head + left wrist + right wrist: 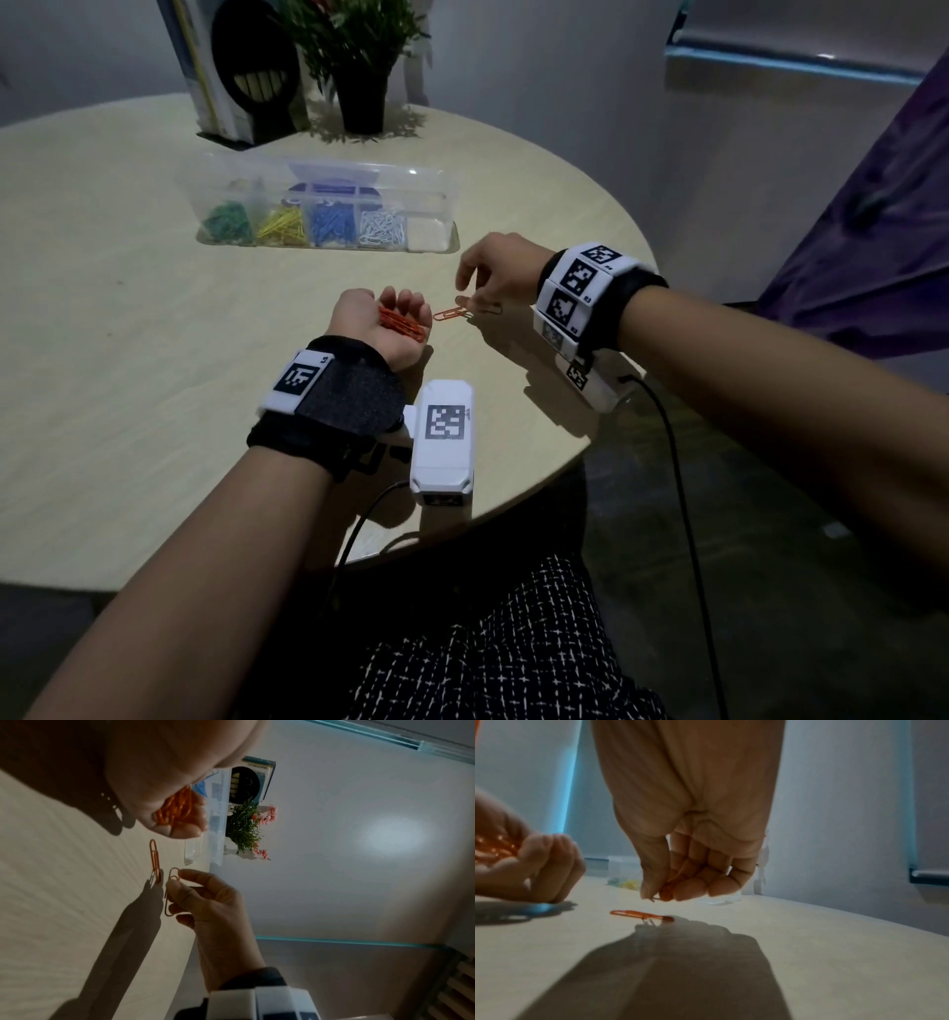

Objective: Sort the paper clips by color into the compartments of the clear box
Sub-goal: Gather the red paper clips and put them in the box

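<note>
My left hand [359,321] lies palm up just above the table, fingers curled round a small pile of orange paper clips [403,325], which the left wrist view also shows [177,807]. Just right of it, my right hand [495,275] pinches one orange clip [170,894] between thumb and fingertips, close over the tabletop. Another orange clip [452,313] lies loose on the table between the hands [641,915]. The clear box [441,180] stands further back with green [226,222], yellow [282,223], blue [334,223] and white [382,227] clips in separate compartments; its rightmost compartment [429,234] looks empty.
A potted plant [362,97] and a black holder with books [246,77] stand behind the box. The round wooden table [128,308] curves away at its edge just right of my right wrist. Purple cloth [873,231] hangs at the far right.
</note>
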Demonstrator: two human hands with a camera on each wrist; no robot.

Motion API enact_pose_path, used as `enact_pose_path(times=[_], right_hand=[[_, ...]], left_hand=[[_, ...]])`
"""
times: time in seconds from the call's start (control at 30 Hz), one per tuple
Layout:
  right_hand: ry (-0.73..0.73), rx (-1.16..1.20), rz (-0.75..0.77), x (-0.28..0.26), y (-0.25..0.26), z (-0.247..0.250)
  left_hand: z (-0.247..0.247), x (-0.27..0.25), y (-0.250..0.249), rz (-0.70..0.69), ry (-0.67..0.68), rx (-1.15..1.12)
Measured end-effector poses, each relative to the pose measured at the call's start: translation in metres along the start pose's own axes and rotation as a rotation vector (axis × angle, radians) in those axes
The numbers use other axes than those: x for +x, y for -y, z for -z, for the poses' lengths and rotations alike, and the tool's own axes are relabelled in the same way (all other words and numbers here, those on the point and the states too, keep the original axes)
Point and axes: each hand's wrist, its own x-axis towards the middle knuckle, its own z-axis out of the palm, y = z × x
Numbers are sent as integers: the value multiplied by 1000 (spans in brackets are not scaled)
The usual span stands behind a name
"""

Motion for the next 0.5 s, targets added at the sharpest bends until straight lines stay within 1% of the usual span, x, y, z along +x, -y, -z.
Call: enact_pose_path(times=[0.1,0.23,0.37,0.43,0.47,0.5], right_hand=[[36,-55,-9,8,3,-7],[67,-5,-42,9,0,-11],[47,-52,4,5,6,-11],[6,24,40,4,14,-6],[-19,112,54,4,19,-3],[-30,249,61,6,23,0]], left_hand=[[2,2,-7,-20,-5,-21],[4,4,-15,-43,-16,-34],[3,3,-18,-54,-21,-25],[2,4,-17,-65,-21,-9],[1,5,-17,-69,-24,3],[1,4,-15,-67,-19,10]])
